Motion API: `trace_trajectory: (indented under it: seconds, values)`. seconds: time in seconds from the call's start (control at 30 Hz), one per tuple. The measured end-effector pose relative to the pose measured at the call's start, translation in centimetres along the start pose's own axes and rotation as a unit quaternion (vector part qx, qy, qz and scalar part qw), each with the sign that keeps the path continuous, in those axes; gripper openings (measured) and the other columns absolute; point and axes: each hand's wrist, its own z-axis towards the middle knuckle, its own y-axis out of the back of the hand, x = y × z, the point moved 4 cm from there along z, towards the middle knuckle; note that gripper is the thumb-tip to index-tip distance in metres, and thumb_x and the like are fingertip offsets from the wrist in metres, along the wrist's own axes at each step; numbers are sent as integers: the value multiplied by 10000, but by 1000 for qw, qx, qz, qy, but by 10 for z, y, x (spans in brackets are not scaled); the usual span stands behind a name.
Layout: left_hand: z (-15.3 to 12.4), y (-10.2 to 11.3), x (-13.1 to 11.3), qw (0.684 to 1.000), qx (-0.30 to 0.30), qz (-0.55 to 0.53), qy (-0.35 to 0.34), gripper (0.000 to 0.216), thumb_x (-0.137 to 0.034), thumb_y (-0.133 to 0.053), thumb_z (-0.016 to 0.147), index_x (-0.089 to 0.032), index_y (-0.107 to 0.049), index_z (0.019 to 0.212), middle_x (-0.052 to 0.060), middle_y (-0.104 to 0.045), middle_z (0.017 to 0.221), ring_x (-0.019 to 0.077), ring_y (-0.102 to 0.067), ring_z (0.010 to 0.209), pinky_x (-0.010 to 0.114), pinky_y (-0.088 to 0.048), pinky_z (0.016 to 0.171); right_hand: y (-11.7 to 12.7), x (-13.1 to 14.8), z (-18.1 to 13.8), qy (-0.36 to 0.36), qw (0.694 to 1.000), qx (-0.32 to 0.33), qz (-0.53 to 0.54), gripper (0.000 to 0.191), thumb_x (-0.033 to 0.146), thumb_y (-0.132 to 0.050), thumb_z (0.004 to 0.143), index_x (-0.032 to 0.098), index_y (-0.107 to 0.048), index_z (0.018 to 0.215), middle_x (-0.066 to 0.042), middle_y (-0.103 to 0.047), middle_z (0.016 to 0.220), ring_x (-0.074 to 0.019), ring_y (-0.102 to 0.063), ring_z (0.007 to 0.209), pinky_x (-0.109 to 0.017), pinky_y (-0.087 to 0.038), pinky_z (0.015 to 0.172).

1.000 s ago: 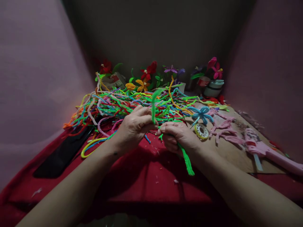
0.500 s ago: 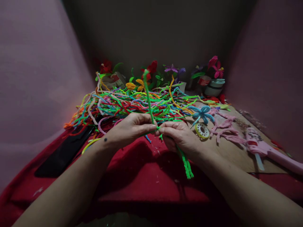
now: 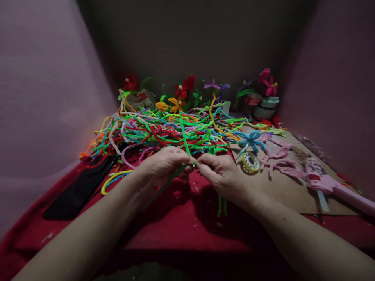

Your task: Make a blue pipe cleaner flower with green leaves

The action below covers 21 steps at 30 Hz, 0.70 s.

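Green pipe cleaners [image 3: 184,134] meet at a small twist between my two hands, above the red cloth. My left hand [image 3: 166,166] pinches them with thumb and forefinger; one strand stands up from there and another slants down along the wrist. My right hand [image 3: 221,171] grips the other side of the twist, its fingers curled. Green ends hang below that hand, and a green loop shows just above it. The fingertips of both hands are almost touching. What lies inside the curled fingers is hidden.
Beyond my hands spreads a heap of coloured pipe cleaners [image 3: 152,130]. Finished flowers [image 3: 177,103] stand behind it. Rightward lie a blue flower [image 3: 251,141], a tape roll [image 3: 250,161] and a pink glue gun [image 3: 331,183] on cardboard [image 3: 281,195]. A black phone-like slab [image 3: 73,195] is at left.
The upright green strand has dropped lower, and another strand now slants down past my left wrist. My right hand has turned, its fingers more curled, with the hanging green ends shifted left.
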Motion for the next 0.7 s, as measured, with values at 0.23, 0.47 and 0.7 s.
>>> trace_trajectory:
  seconds: [0.23, 0.47, 0.7]
  values:
    - [-8, 9, -21, 986, -7, 146, -86, 238, -321, -663, 686, -129, -638, 550, 36, -592, 534, 108, -531, 496, 226, -441, 514, -2, -11, 4, -154, 943, 25, 293, 144, 235, -509, 763, 175, -551, 638, 90, -313, 398, -54, -242, 350, -207, -179, 365]
    - [-33, 1, -49, 748, -152, 463, -451, 135, -304, -638, 744, -207, -700, 815, 45, -640, 809, 158, -549, 789, 276, -445, 737, -6, -15, 5, -176, 893, 45, 413, 104, 231, -533, 715, 154, -582, 664, 104, -339, 334, -43, -232, 280, -183, -193, 307]
    - [-32, -10, -46, 663, -82, 569, -479, 171, -248, -509, 839, -196, -646, 752, 37, -644, 800, 151, -510, 776, 300, -382, 798, -3, -5, 3, -163, 923, 74, 341, 129, 220, -485, 740, 157, -569, 666, 96, -332, 354, -50, -235, 310, -198, -173, 339]
